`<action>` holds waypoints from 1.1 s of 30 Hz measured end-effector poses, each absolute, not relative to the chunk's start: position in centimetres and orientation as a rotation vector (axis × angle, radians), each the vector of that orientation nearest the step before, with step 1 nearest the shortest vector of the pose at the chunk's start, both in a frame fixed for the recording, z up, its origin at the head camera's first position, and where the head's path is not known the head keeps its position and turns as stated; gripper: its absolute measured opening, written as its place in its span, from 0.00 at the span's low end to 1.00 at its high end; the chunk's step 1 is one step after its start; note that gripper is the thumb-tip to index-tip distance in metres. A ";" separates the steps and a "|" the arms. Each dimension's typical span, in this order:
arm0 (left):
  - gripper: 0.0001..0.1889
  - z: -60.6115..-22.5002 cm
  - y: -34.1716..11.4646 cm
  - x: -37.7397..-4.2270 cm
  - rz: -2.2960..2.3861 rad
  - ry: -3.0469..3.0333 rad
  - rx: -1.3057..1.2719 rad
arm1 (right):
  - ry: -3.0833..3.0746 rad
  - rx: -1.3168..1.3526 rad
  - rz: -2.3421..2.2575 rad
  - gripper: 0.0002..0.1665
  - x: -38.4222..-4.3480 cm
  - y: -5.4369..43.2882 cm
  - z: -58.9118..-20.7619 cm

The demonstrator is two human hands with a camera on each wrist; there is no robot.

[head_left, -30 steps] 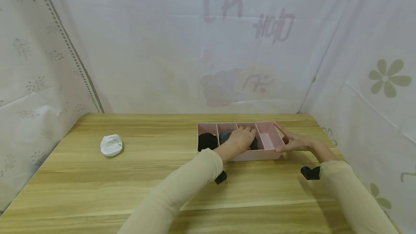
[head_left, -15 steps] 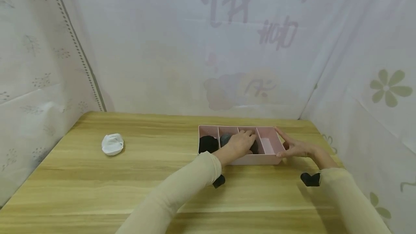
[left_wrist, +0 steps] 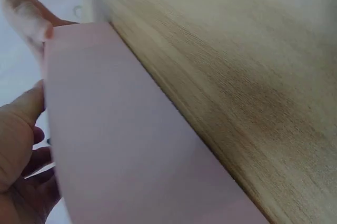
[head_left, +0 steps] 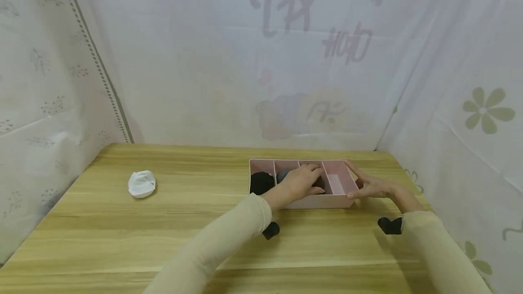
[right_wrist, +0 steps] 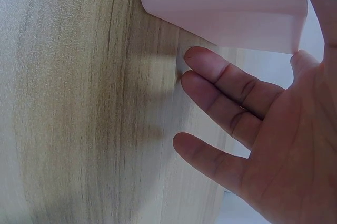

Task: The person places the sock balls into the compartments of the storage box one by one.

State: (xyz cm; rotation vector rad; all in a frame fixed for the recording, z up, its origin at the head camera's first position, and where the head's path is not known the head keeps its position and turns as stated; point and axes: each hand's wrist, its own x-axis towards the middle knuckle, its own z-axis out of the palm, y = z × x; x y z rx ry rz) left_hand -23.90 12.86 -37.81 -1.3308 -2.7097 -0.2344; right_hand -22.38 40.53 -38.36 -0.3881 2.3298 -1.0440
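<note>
A pink divided box (head_left: 318,202) with several compartments stands on the table. My left hand (head_left: 300,181) arches over its third compartment, above a dark grey cloth bundle (head_left: 320,183); the thumb lies towards the near wall and the fingertips towards the far one. In the left wrist view this hand (left_wrist: 18,155) is mostly behind the box's wall. My right hand (head_left: 372,186) holds the box's right end between thumb and index finger. Its other fingers (right_wrist: 210,100) stretch out under that end. A black cloth bundle (head_left: 262,183) fills the leftmost compartment; a grey bundle (head_left: 282,175), partly hidden, lies beside it.
A crumpled white cloth bundle (head_left: 141,184) lies at the table's left. The wood-grained table (head_left: 192,235) ends at pale patterned cloth (head_left: 196,58) behind and on both sides. Black wrist-worn pieces (head_left: 390,226) stick out below the sleeves.
The left hand has drawn slightly left and nearer over the third compartment, showing more of its thumb. The right hand keeps its hold, and the view has tilted a little.
</note>
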 end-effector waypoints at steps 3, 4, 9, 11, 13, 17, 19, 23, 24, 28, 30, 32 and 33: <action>0.32 -37.4 12.1 -23.5 -0.414 -2.697 -1.351 | 2.315 -0.409 -1.070 0.68 -22.4 40.6 -38.7; 0.33 -37.2 11.8 -23.4 -0.474 -2.697 -1.352 | 2.304 -0.412 -1.083 0.68 -22.4 40.6 -38.8; 0.40 -36.4 9.8 -22.5 -0.737 -2.679 -1.361 | 2.303 -0.386 -1.073 0.68 -22.2 40.6 -38.9; 0.41 -36.1 8.8 -22.1 -0.816 -2.656 -1.376 | 2.294 -0.394 -1.089 0.68 -22.2 40.6 -39.0; 0.41 -35.7 7.6 -21.7 -0.876 -2.641 -1.375 | 2.285 -0.409 -1.106 0.68 -22.2 40.7 -39.0; 0.43 -35.3 4.9 -21.1 -0.963 -2.600 -1.356 | 2.306 -0.429 -1.089 0.68 -22.2 40.7 -39.0; 0.44 -35.2 3.4 -20.9 -0.997 -2.582 -1.337 | 2.305 -0.432 -1.088 0.68 -22.2 40.6 -38.9; 0.45 -35.0 0.2 -20.6 -1.059 -2.573 -1.285 | 2.309 -0.434 -1.082 0.68 -22.1 40.6 -38.7; 0.45 -35.0 -0.6 -20.5 -1.074 -2.577 -1.265 | 2.314 -0.434 -1.078 0.68 -22.0 40.6 -38.7; 0.46 -34.8 -3.5 -20.1 -1.098 -2.593 -1.177 | 2.325 -0.435 -1.073 0.68 -22.0 40.6 -38.6; 0.47 -34.8 -4.8 -19.9 -1.100 -2.606 -1.136 | 2.322 -0.433 -1.078 0.68 -21.9 40.6 -38.7; 0.47 -34.7 -5.9 -19.8 -1.105 -2.615 -1.104 | 2.317 -0.432 -1.082 0.68 -21.9 40.5 -38.8; 0.47 -34.7 -6.4 -19.7 -1.111 -2.619 -1.090 | 2.314 -0.433 -1.085 0.68 -21.9 40.5 -38.9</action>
